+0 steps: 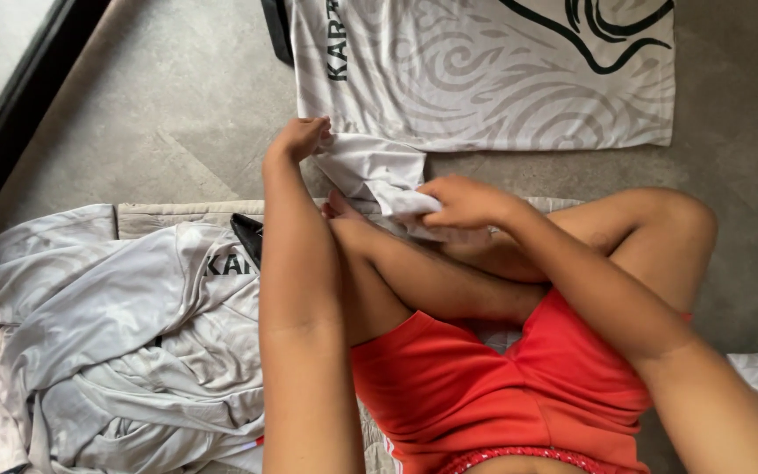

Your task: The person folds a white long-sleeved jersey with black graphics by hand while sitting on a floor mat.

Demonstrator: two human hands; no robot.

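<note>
Red shorts [484, 386] nearest me, legs crossed over a pale mat [146, 218] on the grey floor [177, 105].

Right hand [462, 202] is clenched on a bunch of the white shirt's sleeve [379, 171], fabric gathered in the fist just above my shin. Left hand [300, 138] sits farther out at the sleeve's far corner, fingers curled around the edge; looks pinched, but I can't see the fingertips themselves.

Sleeve runs diagonally between the two hands, from the right fist up-left to the left hand. The rest of the white patterned shirt [493, 79] lies flat on the floor beyond both hands, long axis left-right across the view, hem toward the right. Left hand is the nearer one to the shirt body.

Markings: dark lettering runs vertically near the shirt's left edge, with black curved line art at its top right and a pale grey swirl pattern all over.

Pile of crumpled grey-white shirts [107, 351] to my left, well apart from both hands, with dark lettering showing on one fold.
</note>
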